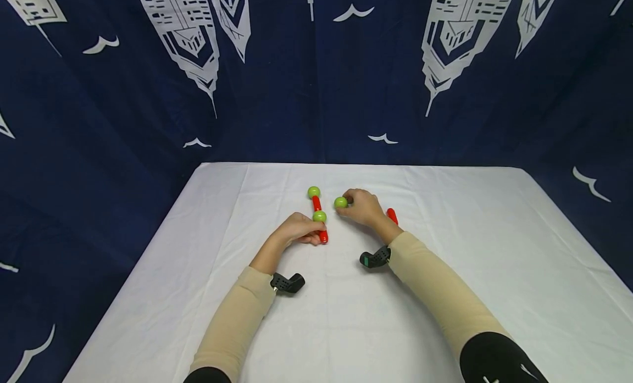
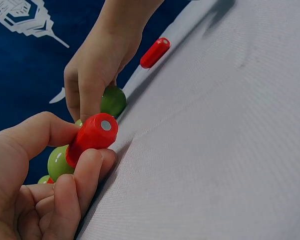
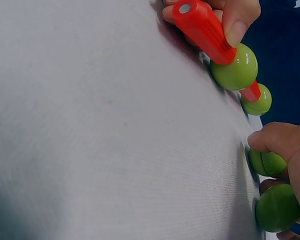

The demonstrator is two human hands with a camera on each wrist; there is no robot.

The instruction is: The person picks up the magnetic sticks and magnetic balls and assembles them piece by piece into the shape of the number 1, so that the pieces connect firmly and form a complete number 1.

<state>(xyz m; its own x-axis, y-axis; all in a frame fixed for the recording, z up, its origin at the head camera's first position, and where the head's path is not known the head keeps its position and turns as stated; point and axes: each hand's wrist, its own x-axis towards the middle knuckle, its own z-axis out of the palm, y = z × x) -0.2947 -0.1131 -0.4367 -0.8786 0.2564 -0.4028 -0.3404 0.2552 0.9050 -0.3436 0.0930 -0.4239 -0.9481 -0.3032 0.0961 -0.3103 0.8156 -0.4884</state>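
My left hand (image 1: 303, 229) pinches the near red rod (image 2: 96, 135) between thumb and fingers; a grey round spot shows on its end. That rod is joined to a green ball (image 1: 319, 216), followed by a second red rod (image 1: 316, 203) and a far green ball (image 1: 314, 192), all in one line. To the right of this chain, my right hand (image 1: 365, 206) holds a green ball (image 3: 267, 162) between its fingers. Another green ball (image 3: 278, 207) sits close by under the same hand, partly covered; whether the two balls touch is unclear.
A loose red rod (image 1: 392, 216) lies on the white tablecloth (image 1: 475, 234) just beyond my right wrist. Behind the table's far edge hangs a dark blue curtain (image 1: 316, 119) with white printed shapes. Both wrists wear black camera mounts (image 1: 288, 283).
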